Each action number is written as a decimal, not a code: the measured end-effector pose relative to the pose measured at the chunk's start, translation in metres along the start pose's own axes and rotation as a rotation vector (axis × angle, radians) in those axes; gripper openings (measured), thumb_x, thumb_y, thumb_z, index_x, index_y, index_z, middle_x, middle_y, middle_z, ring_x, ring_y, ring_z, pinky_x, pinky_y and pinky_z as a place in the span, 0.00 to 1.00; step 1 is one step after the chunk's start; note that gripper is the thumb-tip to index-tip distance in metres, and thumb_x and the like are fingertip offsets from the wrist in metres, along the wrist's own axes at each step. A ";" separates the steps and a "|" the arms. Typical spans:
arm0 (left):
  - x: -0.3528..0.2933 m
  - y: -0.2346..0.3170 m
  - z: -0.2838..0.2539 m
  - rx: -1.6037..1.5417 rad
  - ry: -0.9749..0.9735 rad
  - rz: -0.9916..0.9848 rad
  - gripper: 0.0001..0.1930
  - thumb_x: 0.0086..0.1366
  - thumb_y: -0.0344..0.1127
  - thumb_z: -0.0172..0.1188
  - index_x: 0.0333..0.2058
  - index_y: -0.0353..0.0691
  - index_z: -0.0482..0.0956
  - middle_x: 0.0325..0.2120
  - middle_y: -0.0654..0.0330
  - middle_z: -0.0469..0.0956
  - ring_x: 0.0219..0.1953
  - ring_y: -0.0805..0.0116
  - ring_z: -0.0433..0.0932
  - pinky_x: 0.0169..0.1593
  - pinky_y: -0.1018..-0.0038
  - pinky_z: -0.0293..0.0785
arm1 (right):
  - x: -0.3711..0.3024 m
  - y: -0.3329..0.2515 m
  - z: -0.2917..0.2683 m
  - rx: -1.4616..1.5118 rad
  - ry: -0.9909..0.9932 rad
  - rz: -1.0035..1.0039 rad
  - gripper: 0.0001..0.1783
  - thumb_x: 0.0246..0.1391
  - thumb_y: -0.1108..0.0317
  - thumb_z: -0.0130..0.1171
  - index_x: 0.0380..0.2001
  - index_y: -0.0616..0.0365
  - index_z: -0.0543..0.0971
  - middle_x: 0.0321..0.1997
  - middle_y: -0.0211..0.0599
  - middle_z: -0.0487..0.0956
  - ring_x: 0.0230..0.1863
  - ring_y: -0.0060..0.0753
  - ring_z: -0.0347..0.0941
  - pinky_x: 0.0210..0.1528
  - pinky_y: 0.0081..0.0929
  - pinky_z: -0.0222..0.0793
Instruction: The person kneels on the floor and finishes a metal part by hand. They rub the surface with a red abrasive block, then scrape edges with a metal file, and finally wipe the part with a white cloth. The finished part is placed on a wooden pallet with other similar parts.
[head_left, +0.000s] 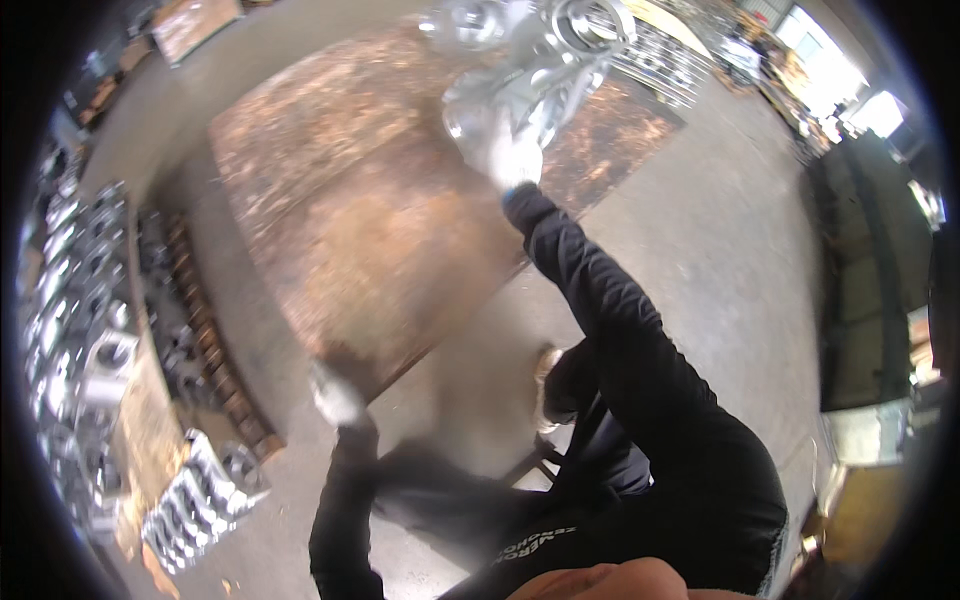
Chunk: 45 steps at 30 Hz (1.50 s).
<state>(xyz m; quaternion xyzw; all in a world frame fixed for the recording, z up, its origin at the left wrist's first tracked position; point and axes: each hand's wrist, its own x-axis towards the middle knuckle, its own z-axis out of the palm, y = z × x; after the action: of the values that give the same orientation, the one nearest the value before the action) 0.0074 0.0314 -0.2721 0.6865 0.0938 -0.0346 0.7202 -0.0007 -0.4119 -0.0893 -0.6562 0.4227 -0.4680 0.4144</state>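
Observation:
My right arm reaches far forward, and my white-gloved right hand (515, 160) is on a shiny silver metal casting (565, 75) with rounded, tube-like ends. The fingers lie against the near side of the casting and seem to grip it, though glare washes out their outline. My left hand (337, 395), gloved in white too, hangs low beside the near corner of a worn brown board (380, 240). Motion blurs its fingers, and I see nothing clearly held there. Another round silver casting (470, 22) is beside the first at the far edge.
Rows of silver metal parts (75, 260) stand along the left, with a ribbed metal part (205, 500) nearest me. A rusty toothed strip (205, 320) runs beside them. More metal parts (660, 65) lie at the far right of the board. A dark bin (865, 270) stands right.

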 end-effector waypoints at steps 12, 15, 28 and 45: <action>-0.020 0.078 -0.012 0.404 0.139 0.328 0.33 0.81 0.54 0.43 0.69 0.30 0.69 0.64 0.36 0.73 0.66 0.42 0.73 0.69 0.61 0.68 | -0.220 -0.060 -0.140 -0.183 -0.822 -0.404 0.39 0.65 0.49 0.67 0.70 0.61 0.70 0.55 0.53 0.82 0.57 0.43 0.80 0.60 0.35 0.74; -0.050 0.129 -0.031 0.297 0.071 0.558 0.26 0.82 0.43 0.48 0.69 0.33 0.69 0.58 0.37 0.78 0.61 0.44 0.77 0.67 0.62 0.72 | -0.185 0.023 -0.235 0.315 -0.610 -0.402 0.26 0.68 0.71 0.64 0.67 0.61 0.76 0.65 0.44 0.82 0.63 0.30 0.79 0.66 0.27 0.73; -0.096 0.399 0.109 0.784 -0.306 1.155 0.34 0.76 0.59 0.57 0.66 0.33 0.75 0.62 0.45 0.79 0.62 0.53 0.78 0.68 0.63 0.69 | -0.397 0.530 -0.543 -0.900 -0.597 0.829 0.17 0.63 0.57 0.59 0.43 0.56 0.89 0.42 0.46 0.90 0.43 0.41 0.88 0.48 0.40 0.82; 0.090 0.395 0.163 0.927 -0.264 1.004 0.28 0.83 0.52 0.47 0.65 0.33 0.73 0.59 0.49 0.77 0.62 0.57 0.76 0.66 0.66 0.72 | -0.442 0.518 -0.505 -1.073 -0.377 1.297 0.30 0.59 0.48 0.61 0.53 0.65 0.81 0.52 0.55 0.85 0.54 0.51 0.83 0.56 0.42 0.80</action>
<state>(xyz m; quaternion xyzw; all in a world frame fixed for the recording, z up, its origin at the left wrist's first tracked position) 0.1802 -0.1020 0.1060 0.8735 -0.3479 0.1833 0.2870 -0.6646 -0.2248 -0.5822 -0.4590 0.8019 0.2410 0.2970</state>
